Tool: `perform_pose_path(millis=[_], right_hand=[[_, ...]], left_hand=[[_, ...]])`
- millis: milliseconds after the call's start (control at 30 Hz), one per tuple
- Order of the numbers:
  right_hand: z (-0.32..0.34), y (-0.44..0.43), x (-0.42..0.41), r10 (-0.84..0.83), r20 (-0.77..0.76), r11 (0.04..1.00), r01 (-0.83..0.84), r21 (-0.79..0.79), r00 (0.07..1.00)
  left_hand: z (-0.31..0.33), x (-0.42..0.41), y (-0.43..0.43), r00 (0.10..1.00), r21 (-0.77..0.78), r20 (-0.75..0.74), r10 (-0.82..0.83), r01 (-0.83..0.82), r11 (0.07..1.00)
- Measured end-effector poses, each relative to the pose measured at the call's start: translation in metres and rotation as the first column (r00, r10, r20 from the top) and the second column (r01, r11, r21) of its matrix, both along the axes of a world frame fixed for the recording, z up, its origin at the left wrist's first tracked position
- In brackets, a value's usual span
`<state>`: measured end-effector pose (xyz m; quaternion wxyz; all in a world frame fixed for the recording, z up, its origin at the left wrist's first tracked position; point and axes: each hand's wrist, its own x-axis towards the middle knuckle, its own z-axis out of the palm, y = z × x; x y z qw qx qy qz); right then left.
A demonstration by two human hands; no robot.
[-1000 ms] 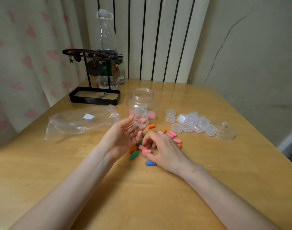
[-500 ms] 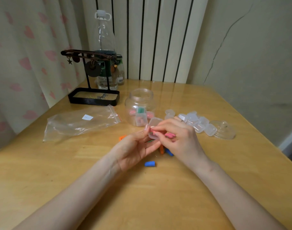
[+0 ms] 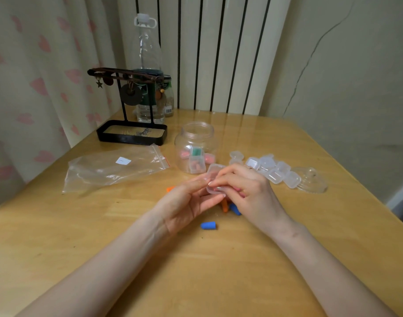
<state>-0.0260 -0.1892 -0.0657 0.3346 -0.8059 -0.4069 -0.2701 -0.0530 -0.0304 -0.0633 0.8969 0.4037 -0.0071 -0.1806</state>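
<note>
Both hands meet over the middle of the wooden table [image 3: 104,236] around a small clear plastic case [image 3: 215,179] with its lid up. My left hand [image 3: 186,202] holds the case from the left between thumb and fingers. My right hand [image 3: 246,191] curls over the case from the right, fingertips on its rim; anything pinched in them is hidden. A blue earplug [image 3: 208,225] lies just in front of the hands. An orange earplug [image 3: 225,205] and another blue one [image 3: 234,209] lie beneath them, and a further orange one [image 3: 170,189] peeks out at the left.
A clear jar [image 3: 196,147] holding filled cases stands behind the hands, its lid [image 3: 310,179] lying at the right. Several empty clear cases [image 3: 271,168] lie between them. A zip bag [image 3: 113,165] lies at the left, with a black jewellery stand [image 3: 131,131] and bottle [image 3: 147,65] behind.
My right hand lifted off the pile of earplugs and came up to the case in my left hand. Pink earplugs seen in its fingers half a second ago are now out of sight.
</note>
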Motion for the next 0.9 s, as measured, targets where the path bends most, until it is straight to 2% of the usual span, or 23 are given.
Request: perform_pose_path(millis=[167,300,433,567,700,800,900], right_hand=[[0.006,-0.006,0.000,0.033,-0.153,0.999,-0.038,-0.031,0.988],[0.011,-0.008,-0.003,0.004,-0.161,1.000,-0.002,0.014,0.987],[0.016,-0.011,-0.006,-0.033,-0.164,0.989,0.056,0.135,0.986],[0.019,-0.009,-0.009,0.036,-0.355,0.962,0.064,0.266,0.934],[0.014,0.000,-0.014,0.109,-0.498,0.883,0.147,0.447,0.860],[0.010,0.007,-0.019,0.136,-0.496,0.863,0.144,0.485,0.857],[0.008,0.011,-0.020,0.077,-0.442,0.891,0.138,0.434,0.894]], left_hand=[[0.003,-0.002,0.001,0.999,0.003,0.027,-0.031,0.031,1.000],[0.002,-0.002,-0.002,0.999,-0.010,-0.005,-0.034,0.034,0.999],[0.001,-0.002,-0.002,0.999,-0.037,-0.027,-0.030,0.029,0.999],[0.004,-0.004,-0.003,0.998,-0.097,-0.038,-0.041,0.037,0.995],[0.003,-0.004,-0.004,0.999,-0.098,-0.029,-0.027,0.024,0.995],[0.003,-0.004,-0.004,1.000,-0.096,-0.003,-0.029,0.029,0.995],[0.004,-0.005,-0.003,0.999,-0.132,0.009,-0.033,0.034,0.991]])
